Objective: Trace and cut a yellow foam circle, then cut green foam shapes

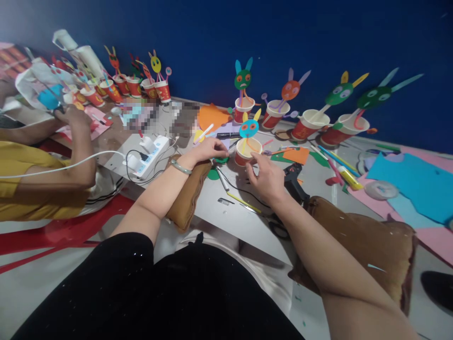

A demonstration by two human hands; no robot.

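Observation:
A red and white paper cup [244, 158] stands upright on the table between my hands. From it rises a blue paper head [249, 127] with yellow ears and orange eyes. My left hand [211, 149] is just left of the cup with its fingers bent together; whatever they pinch, if anything, I cannot make out. A green piece [222, 159] lies under those fingertips. My right hand [268, 175] is at the cup's right side, thumb and forefinger apart, the forefinger at or very close to the cup wall. A black glue gun [295, 182] lies beside my right hand.
Several finished cup figures, one with a green head [243, 79], line the blue wall. A power strip [152, 155] with cables sits left. Brown cushions [364, 245] lie under my forearms. Pens, scissors [279, 229] and blue paper [412, 182] are around. A co-worker's arm [76, 146] is at left.

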